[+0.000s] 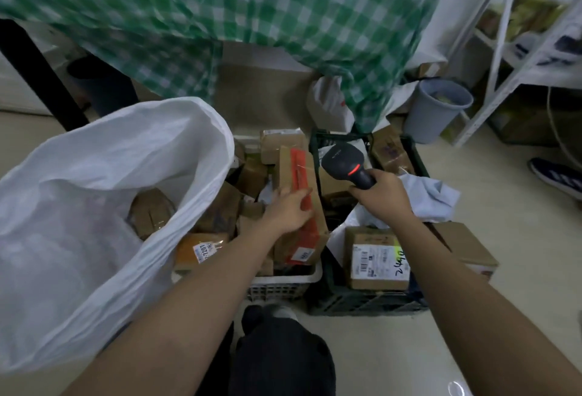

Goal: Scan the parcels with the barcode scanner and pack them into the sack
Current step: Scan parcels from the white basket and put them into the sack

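A large white sack (pixel 94 206) stands open at the left, with a brown parcel (pixel 150 213) inside it. My left hand (pixel 288 211) grips a long cardboard parcel with red tape (pixel 300 181), tilted up out of the white basket (pixel 286 283) of parcels. My right hand (pixel 382 195) holds the black barcode scanner (pixel 345 161) by its handle, its red light lit and its head beside the far end of that parcel. A labelled box (pixel 376 258) lies in the dark crate (pixel 362 302) under my right arm.
A table with a green checked cloth (pixel 252 11) hangs over the far side. A grey bin (pixel 436 109) and white shelving (pixel 516 58) stand at the right. Another person's shoe (pixel 557 176) is at the right edge. My dark trouser leg (pixel 283 358) is below the baskets.
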Available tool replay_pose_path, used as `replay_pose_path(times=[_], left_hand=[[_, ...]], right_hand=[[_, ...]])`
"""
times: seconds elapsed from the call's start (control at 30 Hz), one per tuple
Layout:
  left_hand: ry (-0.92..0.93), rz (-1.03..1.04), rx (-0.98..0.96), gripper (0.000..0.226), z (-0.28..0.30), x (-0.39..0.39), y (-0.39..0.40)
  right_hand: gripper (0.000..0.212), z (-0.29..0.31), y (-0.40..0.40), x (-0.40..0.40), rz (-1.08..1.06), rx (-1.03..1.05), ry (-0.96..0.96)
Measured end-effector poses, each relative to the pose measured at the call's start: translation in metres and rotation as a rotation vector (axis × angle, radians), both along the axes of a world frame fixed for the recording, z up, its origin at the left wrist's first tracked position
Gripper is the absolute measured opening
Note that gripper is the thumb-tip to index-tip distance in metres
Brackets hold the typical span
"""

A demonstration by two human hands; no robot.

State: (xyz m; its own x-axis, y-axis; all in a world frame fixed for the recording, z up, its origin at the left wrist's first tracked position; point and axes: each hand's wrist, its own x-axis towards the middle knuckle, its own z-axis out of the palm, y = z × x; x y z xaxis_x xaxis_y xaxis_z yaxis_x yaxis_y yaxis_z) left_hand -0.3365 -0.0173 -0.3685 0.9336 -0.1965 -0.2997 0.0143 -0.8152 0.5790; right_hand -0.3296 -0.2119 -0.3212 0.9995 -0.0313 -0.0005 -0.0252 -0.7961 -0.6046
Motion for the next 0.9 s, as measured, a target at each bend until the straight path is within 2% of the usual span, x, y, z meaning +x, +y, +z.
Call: replay_pose_path(times=[0.13, 0.23, 0.37, 0.5, 0.6, 0.67, 0.8, 0.9], left_hand=[[0.021, -0.115, 0.251, 0.064, -0.030, 0.007, -0.019], [0.009, -0.014, 0.297, 0.065, -0.043, 0.010, -0.010], [0.138, 0.243, 0.107, 0.077, -0.045, 0.018, 0.010], [0.317, 0.398, 0.025, 0.099, -0.042, 0.022, 0.008], [0.334, 0.402, 0.099, 0.108, -0.036, 0.024, -0.001], [0.324, 0.417, 0.062, 0.107, -0.033, 0.025, 0.002], [0.372, 0.453, -0.232, 0.108, -0.022, 0.023, 0.037], [0.350, 0.405, -0.413, 0.105, -0.013, 0.016, 0.066]], right_hand=[[0.013, -0.013, 0.002, 0.014, 0.003, 0.031, 0.018], [0.012, -0.022, 0.002, 0.022, -0.021, 0.046, 0.020], [0.022, -0.032, 0.004, 0.026, -0.052, 0.047, 0.063], [0.026, -0.037, 0.014, 0.025, -0.046, 0.074, 0.097], [0.022, -0.038, 0.021, 0.022, -0.042, 0.085, 0.077], [0.022, -0.037, 0.021, 0.020, -0.049, 0.094, 0.078], [0.023, -0.032, 0.014, 0.021, -0.053, 0.119, 0.107], [0.022, -0.030, 0.015, 0.027, -0.049, 0.139, 0.131]])
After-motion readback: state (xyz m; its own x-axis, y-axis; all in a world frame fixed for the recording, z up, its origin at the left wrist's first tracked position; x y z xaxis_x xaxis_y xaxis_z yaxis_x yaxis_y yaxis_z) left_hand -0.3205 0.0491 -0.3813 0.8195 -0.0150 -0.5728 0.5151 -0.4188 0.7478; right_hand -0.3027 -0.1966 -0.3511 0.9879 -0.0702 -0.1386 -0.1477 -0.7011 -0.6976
